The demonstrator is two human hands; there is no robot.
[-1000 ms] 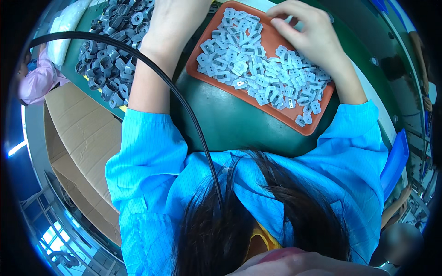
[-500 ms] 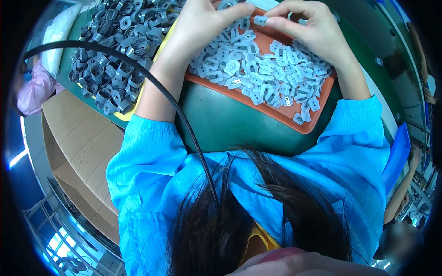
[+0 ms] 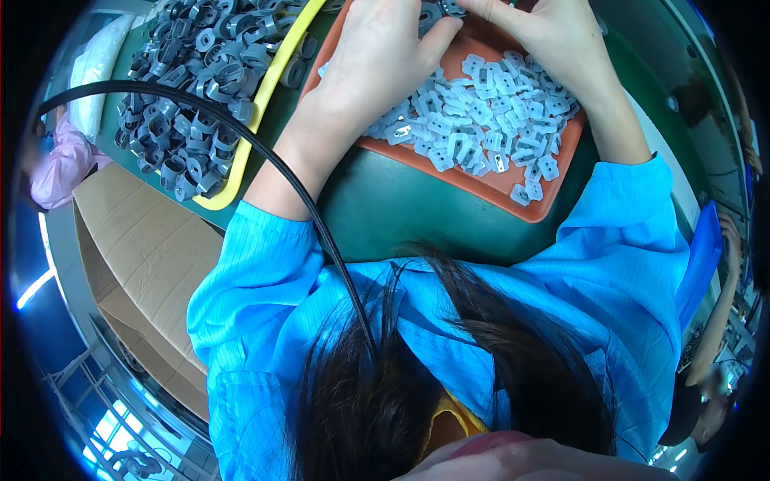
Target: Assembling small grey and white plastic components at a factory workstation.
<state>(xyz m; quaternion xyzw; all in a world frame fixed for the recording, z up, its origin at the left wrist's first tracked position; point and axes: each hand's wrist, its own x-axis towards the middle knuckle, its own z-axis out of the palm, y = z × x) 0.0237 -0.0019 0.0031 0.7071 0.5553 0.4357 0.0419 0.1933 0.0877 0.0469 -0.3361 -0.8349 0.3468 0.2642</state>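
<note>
At the upper edge, my left hand [image 3: 385, 52] is closed around a grey ring-shaped plastic part [image 3: 431, 16], which shows only partly past the fingers. My right hand [image 3: 553, 40] meets it there, thumb and fingers pinched at a small plastic piece [image 3: 452, 7] against the grey part. The top of the picture cuts off the fingertips, so how the two pieces fit together is hidden. Below both hands lies an orange-brown tray [image 3: 513, 200] with many small translucent plastic pieces [image 3: 481, 112], a few with metal inserts.
To the left, a yellow-rimmed tray [image 3: 261, 100] is heaped with grey plastic parts [image 3: 192, 80]. A black cable [image 3: 297, 188] arches across my left forearm. A cardboard box [image 3: 144, 248] stands at lower left, a blue bin [image 3: 696, 264] at right. Other people are at both sides.
My hands have come together at the upper edge, the right hand bringing its translucent piece to the grey part in the left. My left hand now covers more of the tray.
</note>
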